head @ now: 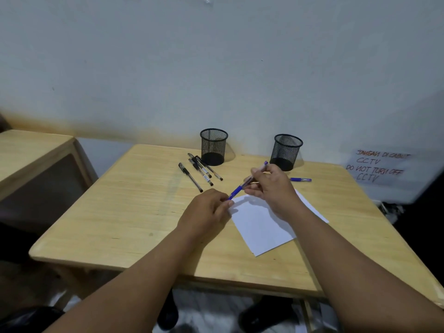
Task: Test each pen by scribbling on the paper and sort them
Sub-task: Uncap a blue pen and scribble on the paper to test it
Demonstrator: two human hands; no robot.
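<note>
In the head view, the right hand (269,186) has its fingers clamped around the barrel of a blue pen (247,182), held slanted above the top corner of the white paper (259,227). The left hand (206,212) has its fingers pinched together on the pen's lower end, probably the cap. The pen looks light, stiff and smooth, so a grip on the rubbery section near the tip should keep it from slipping. The paper is thin and loose; it will likely slide unless a hand pins it. A second blue pen (301,179) lies beyond the right hand, and four black pens (199,170) lie together near the left mesh cup (213,146); the right mesh cup (287,151) stands apart. Both cups look empty. The table (134,207) is pale wood, against a plain wall (216,68) with a handwritten notice (379,167) at the right.
</note>
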